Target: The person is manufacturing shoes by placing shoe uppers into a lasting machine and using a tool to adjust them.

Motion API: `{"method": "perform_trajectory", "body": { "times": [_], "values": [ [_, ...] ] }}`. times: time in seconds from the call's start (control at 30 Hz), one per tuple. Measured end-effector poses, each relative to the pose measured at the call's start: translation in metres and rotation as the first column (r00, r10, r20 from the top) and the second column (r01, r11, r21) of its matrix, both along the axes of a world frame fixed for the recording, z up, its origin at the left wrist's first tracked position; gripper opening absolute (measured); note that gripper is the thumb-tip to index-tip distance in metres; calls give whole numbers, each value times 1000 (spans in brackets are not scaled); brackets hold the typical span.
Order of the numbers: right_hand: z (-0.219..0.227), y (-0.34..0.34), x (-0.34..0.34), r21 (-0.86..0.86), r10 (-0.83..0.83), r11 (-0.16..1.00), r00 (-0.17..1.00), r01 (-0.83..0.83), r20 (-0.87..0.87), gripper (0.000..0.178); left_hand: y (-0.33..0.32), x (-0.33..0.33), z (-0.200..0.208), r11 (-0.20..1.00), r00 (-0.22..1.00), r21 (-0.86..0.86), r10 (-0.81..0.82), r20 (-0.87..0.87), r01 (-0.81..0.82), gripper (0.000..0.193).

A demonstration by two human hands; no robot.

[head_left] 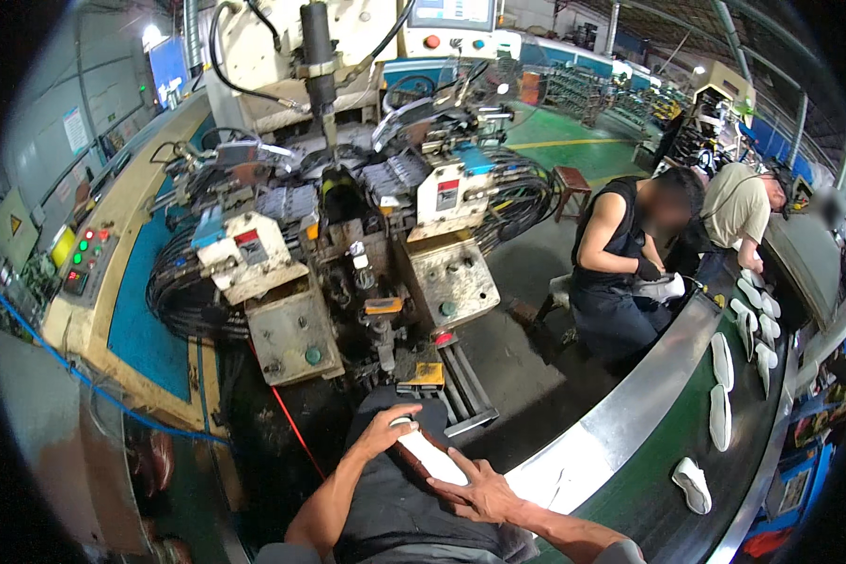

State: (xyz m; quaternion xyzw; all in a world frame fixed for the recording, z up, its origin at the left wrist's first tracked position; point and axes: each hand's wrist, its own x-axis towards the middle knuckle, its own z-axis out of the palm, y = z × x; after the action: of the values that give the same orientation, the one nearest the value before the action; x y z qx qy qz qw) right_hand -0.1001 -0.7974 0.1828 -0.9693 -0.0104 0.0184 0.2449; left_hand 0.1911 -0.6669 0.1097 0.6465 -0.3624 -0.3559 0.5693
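Observation:
Over my lap lies a brown shoe [429, 461] with its white underside turned up. My left hand [387, 434] is closed around its far end, the fingers bent over the tip. On the right side of the shoe, toward its near end, my right hand [479, 491] grips it with thumb and fingers. The parts of the shoe beneath my hands are hidden. Just ahead stands a large shoe-shaping machine [367, 254], apart from the shoe, with a yellow block [425, 376] at its lower front.
At my right, a green conveyor belt [649, 470] with a metal edge [583, 461] carries several white shoes [720, 418]. Two co-workers sit beyond: one in a dark sleeveless top [620, 226], another in a beige shirt [735, 202]. A button panel [86, 258] stands at left, with a blue hose [75, 371] below.

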Motion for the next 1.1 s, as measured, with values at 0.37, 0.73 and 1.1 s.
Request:
{"method": "perform_trajectory", "body": {
  "times": [0.37,0.73,1.1],
  "values": [
    [-15,-30,4,169,-34,985,999,28,34,79,-32,2,-17,977,962,56,212,-173,-206,37],
    [136,-66,108,-28,-237,967,931,255,278,76,-93,146,-152,735,851,456,514,109,-502,96],
    [141,-96,343,-159,-251,927,877,340,410,78,-75,81,-123,914,811,267,103,575,-305,60]
  ]
}}
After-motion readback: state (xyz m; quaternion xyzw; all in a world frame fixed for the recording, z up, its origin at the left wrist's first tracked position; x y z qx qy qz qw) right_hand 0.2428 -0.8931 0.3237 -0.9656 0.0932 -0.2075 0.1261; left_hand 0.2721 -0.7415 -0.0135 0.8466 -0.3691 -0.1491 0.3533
